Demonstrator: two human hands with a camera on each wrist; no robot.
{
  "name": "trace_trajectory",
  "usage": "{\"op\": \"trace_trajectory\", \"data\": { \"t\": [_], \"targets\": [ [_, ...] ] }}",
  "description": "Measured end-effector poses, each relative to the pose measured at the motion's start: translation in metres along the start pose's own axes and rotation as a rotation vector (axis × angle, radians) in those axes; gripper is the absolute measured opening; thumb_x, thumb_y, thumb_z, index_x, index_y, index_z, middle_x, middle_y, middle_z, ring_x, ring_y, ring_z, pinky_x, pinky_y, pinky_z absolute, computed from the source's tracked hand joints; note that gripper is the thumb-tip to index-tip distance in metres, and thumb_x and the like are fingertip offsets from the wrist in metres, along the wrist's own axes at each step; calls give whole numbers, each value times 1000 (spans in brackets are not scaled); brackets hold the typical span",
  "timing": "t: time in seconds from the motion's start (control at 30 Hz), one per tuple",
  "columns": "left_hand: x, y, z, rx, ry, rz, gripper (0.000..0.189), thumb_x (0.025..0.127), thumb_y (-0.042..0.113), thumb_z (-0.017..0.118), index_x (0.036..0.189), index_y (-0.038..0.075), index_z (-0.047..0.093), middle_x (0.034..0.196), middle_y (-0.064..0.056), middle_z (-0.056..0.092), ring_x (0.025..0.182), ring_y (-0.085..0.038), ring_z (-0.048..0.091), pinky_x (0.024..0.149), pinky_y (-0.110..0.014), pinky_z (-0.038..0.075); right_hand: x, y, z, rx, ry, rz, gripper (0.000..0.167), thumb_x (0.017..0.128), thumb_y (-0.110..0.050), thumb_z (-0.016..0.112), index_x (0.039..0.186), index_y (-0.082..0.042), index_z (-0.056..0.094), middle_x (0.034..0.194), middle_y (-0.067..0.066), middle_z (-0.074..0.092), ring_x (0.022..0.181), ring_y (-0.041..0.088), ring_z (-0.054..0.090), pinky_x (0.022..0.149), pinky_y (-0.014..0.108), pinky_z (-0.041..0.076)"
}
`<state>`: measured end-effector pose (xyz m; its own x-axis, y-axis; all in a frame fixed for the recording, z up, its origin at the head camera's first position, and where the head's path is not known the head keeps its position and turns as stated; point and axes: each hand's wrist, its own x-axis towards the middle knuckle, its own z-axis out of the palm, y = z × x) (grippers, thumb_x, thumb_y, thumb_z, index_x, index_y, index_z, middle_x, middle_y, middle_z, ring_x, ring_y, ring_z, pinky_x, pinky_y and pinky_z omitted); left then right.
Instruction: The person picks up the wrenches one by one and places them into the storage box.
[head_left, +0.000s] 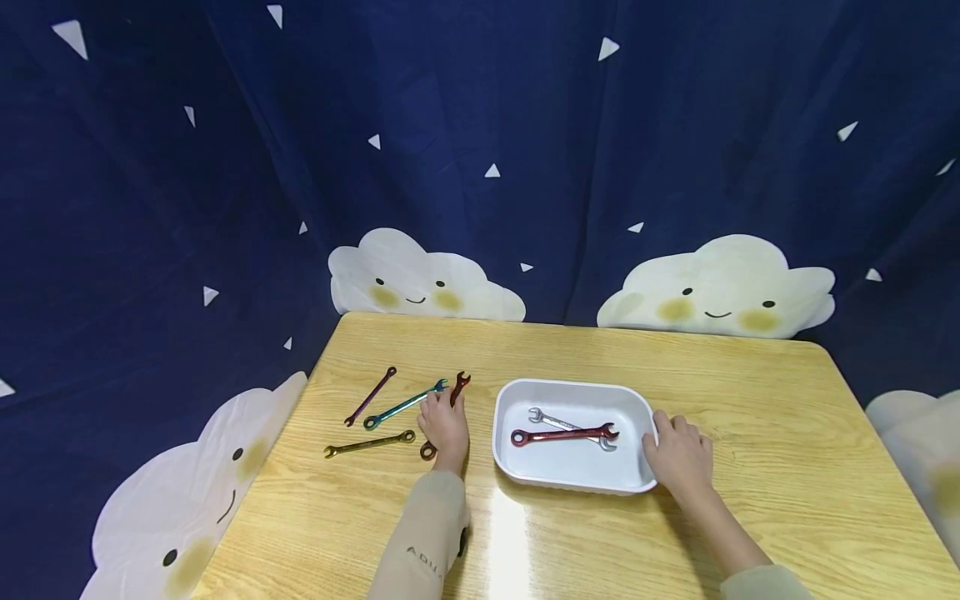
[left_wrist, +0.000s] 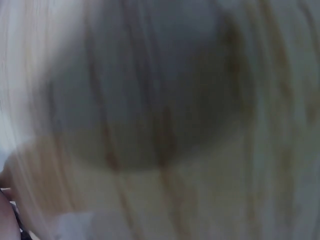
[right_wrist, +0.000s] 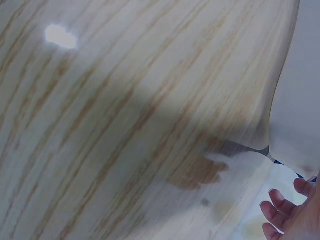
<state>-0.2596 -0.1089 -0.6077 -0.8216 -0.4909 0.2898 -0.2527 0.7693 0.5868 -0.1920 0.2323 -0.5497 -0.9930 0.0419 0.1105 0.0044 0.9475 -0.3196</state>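
Note:
My left hand (head_left: pixel 446 425) lies over the middle of a red combination wrench (head_left: pixel 461 382), its fingers gripping the shaft. Both ends of that wrench show beyond the hand. Just left of it lie a teal wrench (head_left: pixel 405 405), a purple wrench (head_left: pixel 371 397) and a gold wrench (head_left: pixel 369 445). At the right end of a white plastic tray (head_left: pixel 555 482), my right hand (head_left: pixel 682 454) holds the rim, thumb over the edge and fingers outside. Inside the tray, a second red wrench (head_left: pixel 564 434) crosses over a silver wrench (head_left: pixel 551 419).
Everything rests on a light wood-grain table (head_left: pixel 780 450). Behind its far edge hangs a dark blue curtain (head_left: pixel 480 100) with white triangles and smiling clouds. The left wrist view shows mostly blurred tabletop (left_wrist: pixel 200 200).

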Motion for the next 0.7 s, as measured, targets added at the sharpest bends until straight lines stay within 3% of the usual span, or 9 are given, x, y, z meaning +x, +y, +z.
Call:
{"op": "trace_trajectory", "data": {
  "t": [0.4,0.7],
  "targets": [
    [-1,3,1,19,3,-25,22,85,25,64,103,14,70,93,-7,56,86,-24,48,71,-36,35,0,0,0,-11,0,0,36,88,-25,45,116,-2,46,102,28,50,95,46,47,81,61,31],
    [-2,3,2,45,30,-8,23,84,27,64,101,14,70,86,-11,54,79,-27,47,72,-39,36,0,-1,-1,-7,-4,0,36,89,-26,45,115,-2,46,101,28,50,95,46,47,81,60,31]
  ]
}}
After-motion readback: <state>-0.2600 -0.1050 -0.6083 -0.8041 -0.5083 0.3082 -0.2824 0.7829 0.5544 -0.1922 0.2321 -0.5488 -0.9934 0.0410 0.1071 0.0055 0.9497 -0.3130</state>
